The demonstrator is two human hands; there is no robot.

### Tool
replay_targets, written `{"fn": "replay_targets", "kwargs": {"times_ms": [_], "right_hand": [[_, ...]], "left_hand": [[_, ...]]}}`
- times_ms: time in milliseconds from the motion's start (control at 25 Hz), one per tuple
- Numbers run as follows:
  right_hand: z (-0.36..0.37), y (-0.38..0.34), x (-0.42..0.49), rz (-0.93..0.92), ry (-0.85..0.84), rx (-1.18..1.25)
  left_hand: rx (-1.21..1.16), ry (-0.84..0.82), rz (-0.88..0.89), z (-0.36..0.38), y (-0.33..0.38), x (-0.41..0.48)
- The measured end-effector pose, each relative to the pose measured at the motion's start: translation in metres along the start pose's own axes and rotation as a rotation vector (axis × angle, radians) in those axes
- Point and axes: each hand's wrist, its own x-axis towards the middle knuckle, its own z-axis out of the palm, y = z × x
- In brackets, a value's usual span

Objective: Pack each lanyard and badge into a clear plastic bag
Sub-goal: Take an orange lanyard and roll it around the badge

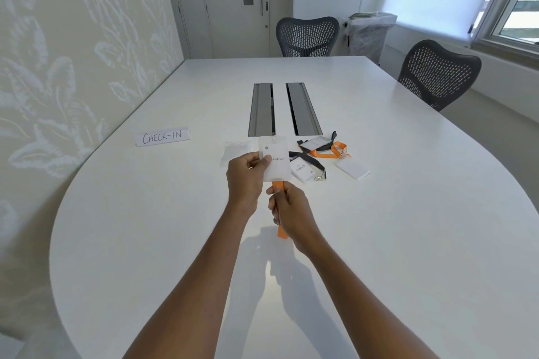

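Right hand (287,210): nearest me; its fingers are curled tight round the orange lanyard (282,232), just below the badge.
Orange lanyard: one strap, coming out under the badge's lower edge and through the fist; a short tail shows on my side of the hand.
Badge (277,163): held in the air above the table, between the two hands, printed face toward me.
Left hand (245,178): pinches the badge's left edge, thumb on the face, fingers folded behind.
Axis: the badge stands portrait, its long axis running from me toward the far end of the table. The metal clip end points away and the lanyard end points back at me. The strap follows nearly the same line.
Progress: I judge this set is in hand and not yet packed. The badge looks frosted, and I cannot tell whether a bag is already over it.
Clear plastic bags (234,151): flat on the table just left of the held badge, apparently unfilled.
Left to do: a second badge (302,170) and a third badge (315,143) lie loose to the right, tangled with a black lanyard (309,160) and a second orange lanyard (325,153). Neither is bagged, as far as I can see.
White block (351,169): flat, just right of that heap; I cannot tell what it is.
Table (175,242): white, with a CHECK-IN sign (162,137) well to the left.
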Motion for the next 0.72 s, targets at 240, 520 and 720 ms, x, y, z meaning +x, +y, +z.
{"fn": "replay_targets", "kwargs": {"times_ms": [240, 520, 720], "right_hand": [[-0.003, -0.009, -0.003, 0.087, 0.048, 0.048], [-0.012, -0.017, -0.011, -0.057, 0.187, -0.62], [-0.026, -0.029, -0.006, -0.31, 0.186, -0.969]], "left_hand": [[0.044, 0.061, 0.015, 0.003, 0.005, -0.004], [0.266, 0.156, 0.239, 0.006, 0.007, -0.021], [0.355, 0.142, 0.314, 0.003, 0.0, -0.03]]}}
